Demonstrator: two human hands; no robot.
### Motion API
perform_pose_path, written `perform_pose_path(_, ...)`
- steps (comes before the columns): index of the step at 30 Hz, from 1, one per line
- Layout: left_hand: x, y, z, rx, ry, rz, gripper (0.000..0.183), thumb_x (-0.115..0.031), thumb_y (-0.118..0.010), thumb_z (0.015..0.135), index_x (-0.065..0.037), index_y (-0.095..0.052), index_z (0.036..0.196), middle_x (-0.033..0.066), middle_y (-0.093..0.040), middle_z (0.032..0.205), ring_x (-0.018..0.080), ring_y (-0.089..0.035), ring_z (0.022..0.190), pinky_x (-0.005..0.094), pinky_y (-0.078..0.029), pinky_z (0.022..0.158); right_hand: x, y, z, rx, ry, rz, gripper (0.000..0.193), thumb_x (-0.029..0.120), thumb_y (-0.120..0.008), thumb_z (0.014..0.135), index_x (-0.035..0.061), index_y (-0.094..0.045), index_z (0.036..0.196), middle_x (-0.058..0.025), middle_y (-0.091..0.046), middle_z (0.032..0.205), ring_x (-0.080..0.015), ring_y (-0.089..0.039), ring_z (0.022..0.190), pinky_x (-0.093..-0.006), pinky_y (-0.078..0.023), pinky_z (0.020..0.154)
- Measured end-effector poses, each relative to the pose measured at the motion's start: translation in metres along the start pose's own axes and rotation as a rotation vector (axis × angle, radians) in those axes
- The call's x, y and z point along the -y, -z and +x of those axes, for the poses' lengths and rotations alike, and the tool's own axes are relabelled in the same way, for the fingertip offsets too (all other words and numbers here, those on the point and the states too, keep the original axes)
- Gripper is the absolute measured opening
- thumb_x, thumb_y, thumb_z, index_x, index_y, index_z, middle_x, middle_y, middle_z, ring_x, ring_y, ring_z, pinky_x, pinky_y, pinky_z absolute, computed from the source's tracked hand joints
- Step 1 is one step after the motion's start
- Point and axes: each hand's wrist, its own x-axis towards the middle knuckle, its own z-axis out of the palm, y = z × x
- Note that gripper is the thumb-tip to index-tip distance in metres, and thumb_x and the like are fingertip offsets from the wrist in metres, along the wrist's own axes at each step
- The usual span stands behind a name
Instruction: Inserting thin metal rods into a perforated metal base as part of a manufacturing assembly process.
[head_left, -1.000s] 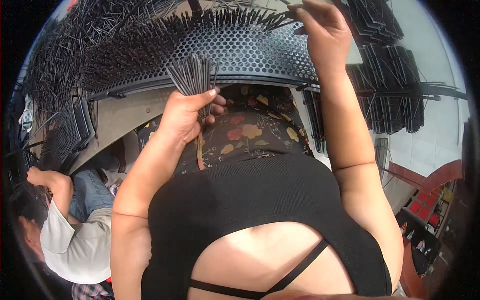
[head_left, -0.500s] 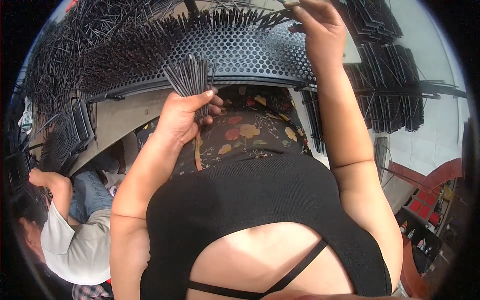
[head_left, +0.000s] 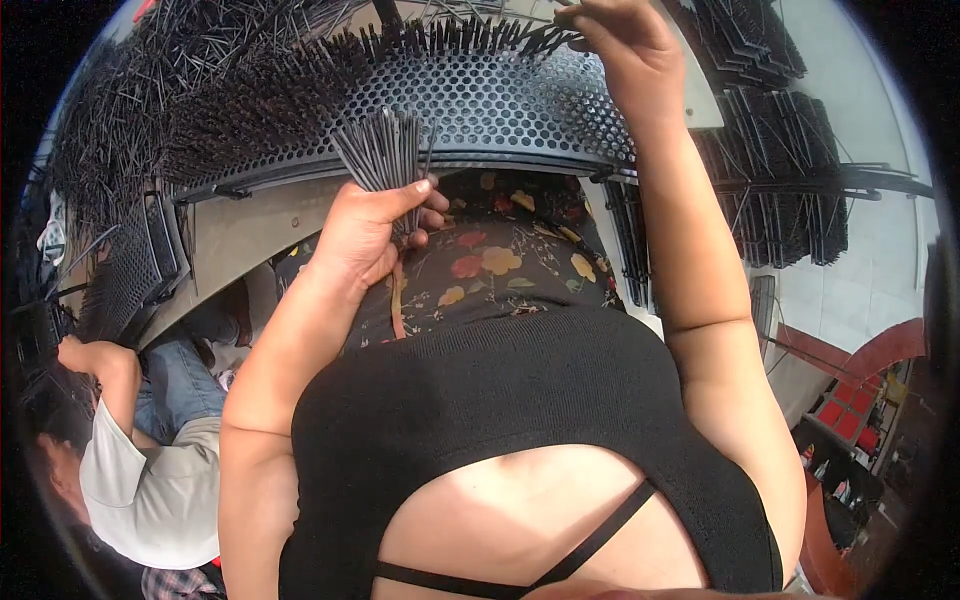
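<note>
My left hand (head_left: pixel 362 228) is closed around a fanned bundle of thin black rods (head_left: pixel 385 150), thumb across the front, just before the near edge of a dark perforated plate (head_left: pixel 470 110). Many black rods (head_left: pixel 270 105) stand upright in the holes across the plate's left part and in a row along its far edge. At the far right of that row is my right hand (head_left: pixel 640 60), its fingers pinched together on a black rod (head_left: pixel 568 15) near the top of the view. Holes in the plate's middle and right show bare.
Loose black rods (head_left: pixel 110 140) are heaped at the far left. A smaller perforated plate (head_left: pixel 150 260) leans at the table's left edge. Rod-filled plates (head_left: pixel 775 180) are stacked on the right. A co-worker (head_left: pixel 150 470) in a pale shirt sits at the lower left.
My right hand has shifted slightly left and away from me along the far edge, its fingers drawn closer together. The left hand holds the bundle almost unmoved.
</note>
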Motion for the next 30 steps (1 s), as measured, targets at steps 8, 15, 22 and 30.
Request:
perform_pose_path(8,0.001,0.0,0.001,-0.003,-0.011,0.016,0.016,-0.012,-0.065,0.088,0.0,-0.063,0.099,0.0104,-0.067,0.082,0.0168,-0.064,0.068,0.0244,-0.047,0.051,-0.009,0.007,0.001,0.084,0.02,-0.014,0.017,-0.008,-0.063,0.085,0.0027,-0.06,0.097,-0.0093,-0.068,0.092,-0.0149,-0.065,0.083,-0.0264,-0.054,0.071)
perform_pose_path(15,0.002,0.002,0.002,-0.013,-0.021,0.026,0.016,-0.012,-0.066,0.087,-0.001,-0.063,0.098,0.0102,-0.067,0.082,0.0165,-0.063,0.068,0.0242,-0.047,0.05,0.025,-0.017,0.005,0.131,0.145,-0.346,0.017,-0.005,-0.064,0.086,0.0,-0.061,0.102,-0.009,-0.069,0.09,-0.0141,-0.066,0.083,-0.0264,-0.052,0.072)
perform_pose_path(22,0.003,0.001,0.002,-0.019,-0.036,0.052,0.015,-0.011,-0.065,0.087,-0.001,-0.063,0.098,0.009,-0.066,0.08,0.0166,-0.063,0.066,0.0235,-0.046,0.049,0.033,-0.036,0.009,0.131,0.415,-0.305,0.02,-0.001,-0.064,0.085,0.0028,-0.062,0.104,-0.0129,-0.069,0.089,-0.0235,-0.069,0.084,-0.0315,-0.054,0.071)
perform_pose_path(30,0.005,0.002,0.002,-0.02,-0.027,0.056,0.014,-0.01,-0.065,0.087,-0.001,-0.062,0.097,0.0087,-0.066,0.08,0.0167,-0.063,0.066,0.0232,-0.046,0.049,0.02,-0.026,0.008,0.235,0.25,-0.811,0.015,0.014,-0.067,0.085,0.0038,-0.069,0.096,-0.0177,-0.068,0.091,-0.034,-0.067,0.087,-0.0384,-0.053,0.075)
